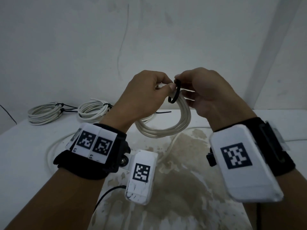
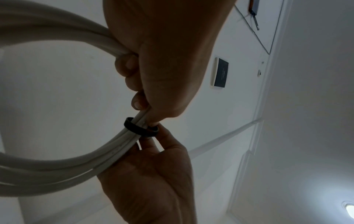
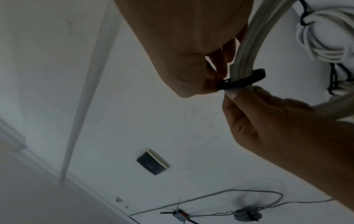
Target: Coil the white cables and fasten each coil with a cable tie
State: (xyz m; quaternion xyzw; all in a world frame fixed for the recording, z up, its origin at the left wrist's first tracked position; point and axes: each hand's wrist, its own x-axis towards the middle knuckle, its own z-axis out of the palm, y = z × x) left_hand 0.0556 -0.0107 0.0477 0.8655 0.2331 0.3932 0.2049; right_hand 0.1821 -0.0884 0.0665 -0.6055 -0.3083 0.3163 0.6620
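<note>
Coil (image 1: pixel 167 125) of springy white cable, held above the table (image 1: pixel 274 123): left hand (image 1: pixel 141 95) clamps the bundled strands, right hand (image 1: pixel 204 90) pinches the loosely looped black tie (image 1: pixel 176 92); grip beside it.

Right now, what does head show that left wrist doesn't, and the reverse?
Head only: two tied coils at the table's far left, a loose cable tie behind the hands, and a loose white cable on the table.

Left wrist only: a ceiling lamp and a dark wall panel.

Both: the left hand gripping the held coil, the right hand pinching the black tie looped loosely around it.
</note>
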